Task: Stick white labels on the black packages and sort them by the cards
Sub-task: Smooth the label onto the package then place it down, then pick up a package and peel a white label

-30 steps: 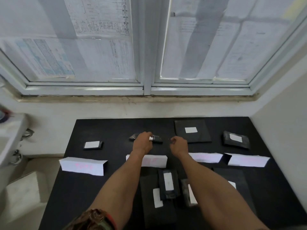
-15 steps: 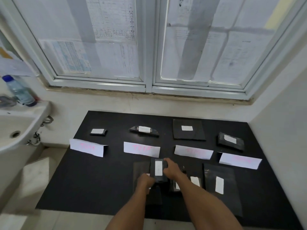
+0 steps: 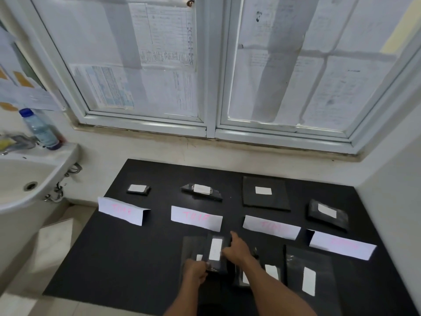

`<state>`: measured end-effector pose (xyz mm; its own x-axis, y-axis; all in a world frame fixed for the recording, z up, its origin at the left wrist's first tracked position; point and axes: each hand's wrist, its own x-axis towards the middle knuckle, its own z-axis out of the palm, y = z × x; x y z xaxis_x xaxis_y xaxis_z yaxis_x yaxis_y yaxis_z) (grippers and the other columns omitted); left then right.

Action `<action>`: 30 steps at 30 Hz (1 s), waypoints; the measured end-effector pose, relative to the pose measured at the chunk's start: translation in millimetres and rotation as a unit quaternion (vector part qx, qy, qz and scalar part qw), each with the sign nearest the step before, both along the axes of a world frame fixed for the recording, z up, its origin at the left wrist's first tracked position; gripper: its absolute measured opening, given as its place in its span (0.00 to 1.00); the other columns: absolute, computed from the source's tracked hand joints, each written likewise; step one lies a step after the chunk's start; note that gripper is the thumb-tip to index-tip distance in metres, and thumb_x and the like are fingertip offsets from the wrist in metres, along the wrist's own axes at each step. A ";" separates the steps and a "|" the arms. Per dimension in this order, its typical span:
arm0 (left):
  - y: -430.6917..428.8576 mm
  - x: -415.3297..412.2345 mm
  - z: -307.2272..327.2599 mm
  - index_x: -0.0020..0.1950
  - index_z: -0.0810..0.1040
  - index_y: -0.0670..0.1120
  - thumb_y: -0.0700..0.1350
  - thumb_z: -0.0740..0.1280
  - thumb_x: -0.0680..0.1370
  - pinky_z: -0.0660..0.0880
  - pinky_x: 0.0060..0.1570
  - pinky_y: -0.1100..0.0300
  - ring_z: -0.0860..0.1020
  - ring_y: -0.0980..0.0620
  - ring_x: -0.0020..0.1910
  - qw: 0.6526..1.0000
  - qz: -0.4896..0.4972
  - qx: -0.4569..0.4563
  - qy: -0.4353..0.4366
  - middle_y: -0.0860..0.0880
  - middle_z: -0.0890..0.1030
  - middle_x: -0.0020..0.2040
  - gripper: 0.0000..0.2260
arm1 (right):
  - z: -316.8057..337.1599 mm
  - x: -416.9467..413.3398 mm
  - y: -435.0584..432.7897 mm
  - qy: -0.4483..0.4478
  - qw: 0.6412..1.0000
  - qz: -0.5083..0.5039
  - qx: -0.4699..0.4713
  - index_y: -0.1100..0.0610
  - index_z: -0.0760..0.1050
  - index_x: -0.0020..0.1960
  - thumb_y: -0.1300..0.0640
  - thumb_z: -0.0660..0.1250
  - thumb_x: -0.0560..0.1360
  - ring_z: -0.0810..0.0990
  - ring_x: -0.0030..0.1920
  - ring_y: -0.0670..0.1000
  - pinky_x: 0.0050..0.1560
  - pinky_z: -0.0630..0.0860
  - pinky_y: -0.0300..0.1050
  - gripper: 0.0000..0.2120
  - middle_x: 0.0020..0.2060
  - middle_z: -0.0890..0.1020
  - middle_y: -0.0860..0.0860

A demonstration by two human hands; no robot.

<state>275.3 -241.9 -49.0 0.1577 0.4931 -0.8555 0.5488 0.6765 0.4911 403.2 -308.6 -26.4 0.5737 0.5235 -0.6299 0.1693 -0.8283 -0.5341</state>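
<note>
A small black package with a white label (image 3: pixel 215 250) is held above the near pile. My left hand (image 3: pixel 194 271) grips its near end and my right hand (image 3: pixel 237 249) holds its right edge. Under them lie more labelled black packages (image 3: pixel 272 271), and a large flat one (image 3: pixel 307 277) lies to the right. Four folded white cards with pink writing stand in a row: (image 3: pixel 123 210), (image 3: pixel 196 217), (image 3: pixel 271 226), (image 3: pixel 341 247). Behind each card lies one labelled package: (image 3: pixel 139 189), (image 3: pixel 201 191), (image 3: pixel 264 193), (image 3: pixel 327 213).
The black table (image 3: pixel 109 258) stands under a papered window (image 3: pixel 209 65). A white sink (image 3: pixel 27 179) with a plastic bottle (image 3: pixel 41 130) is at the left. A white wall (image 3: pixel 391 213) borders the table on the right.
Both hands drew back from the package behind the second card to the near pile and took hold of a small labelled package. The view also tilted up and left.
</note>
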 end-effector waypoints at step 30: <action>79.2 12.7 121.2 0.54 0.78 0.37 0.32 0.62 0.79 0.74 0.37 0.59 0.76 0.50 0.35 0.974 -0.038 0.109 -0.197 0.42 0.79 0.40 0.08 | 93.0 1.8 12.1 0.035 0.962 -0.218 0.159 0.63 0.75 0.59 0.63 0.66 0.74 0.76 0.55 0.57 0.48 0.82 0.54 0.14 0.57 0.76 0.59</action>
